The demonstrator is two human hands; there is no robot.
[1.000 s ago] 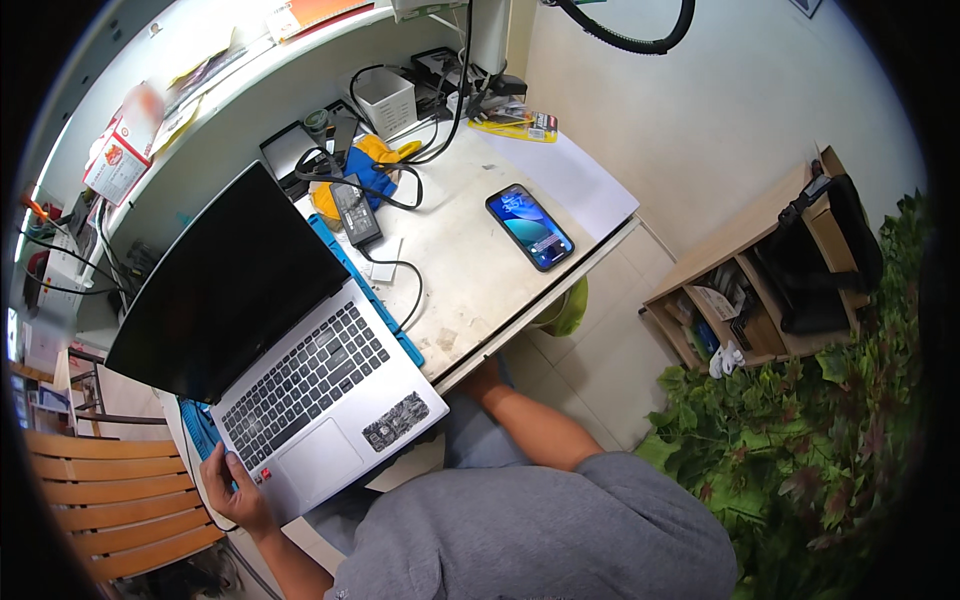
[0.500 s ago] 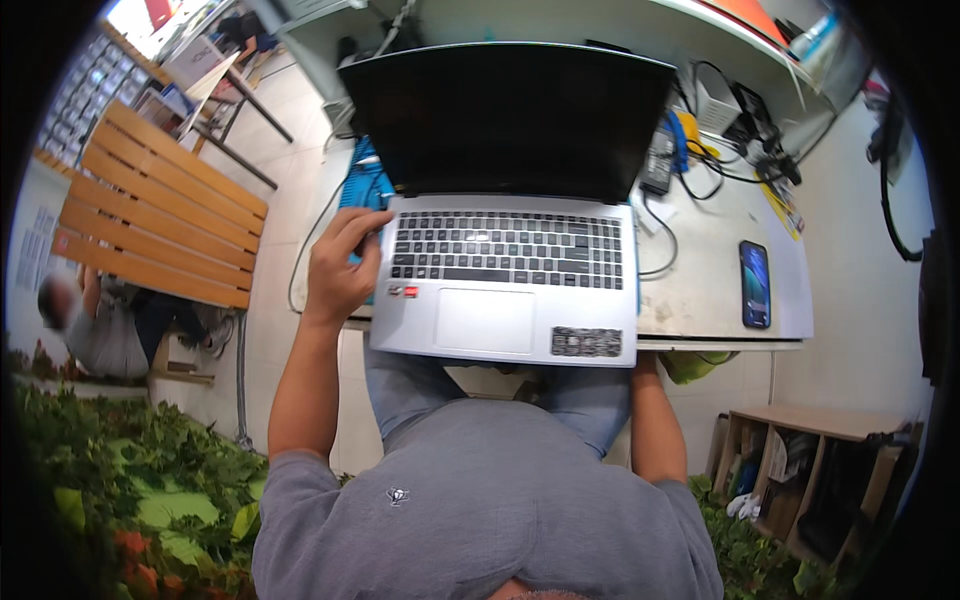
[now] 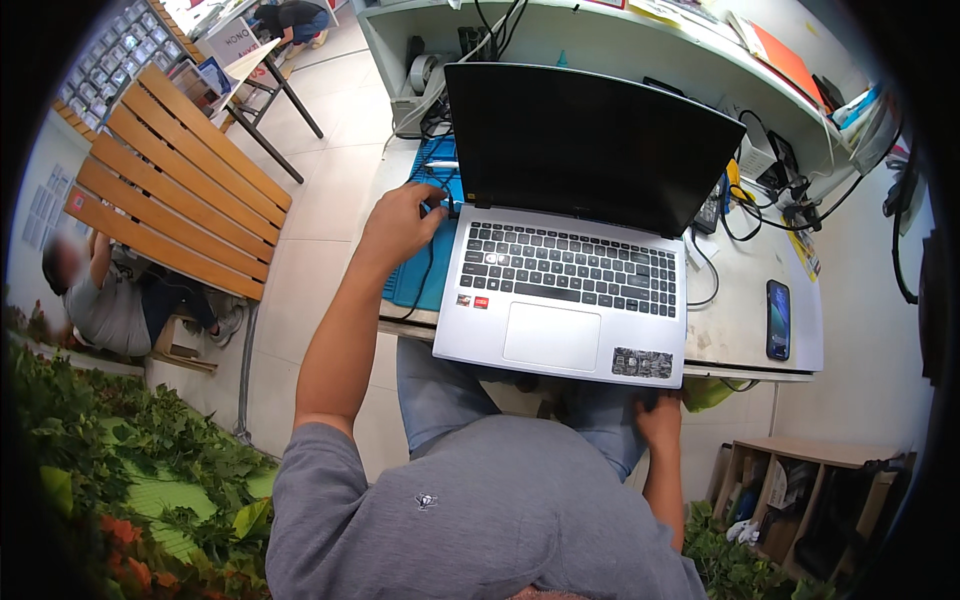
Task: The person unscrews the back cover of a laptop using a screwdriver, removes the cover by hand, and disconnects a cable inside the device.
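Observation:
A silver laptop lies open with a dark screen, overhanging the table's front edge above my lap and turned slightly clockwise. My left hand is at its left side, near the hinge. Thumb and fingers close on a black cable plug beside the laptop's edge; its tip is too small to make out. From there a black cable hangs down over a blue mat. My right hand rests low by my right thigh, under the laptop's front right corner, its fingers mostly in shadow and hidden.
A phone lies on the table at the right. Behind it are a black power adapter and tangled cables. A shelf runs along the back. Left stands a slatted wooden table, with a seated person beyond.
The laptop appears farther right and turned clockwise, partly from a shift of the view. My left hand has come to the black plug at its side. More of my right hand shows below the laptop.

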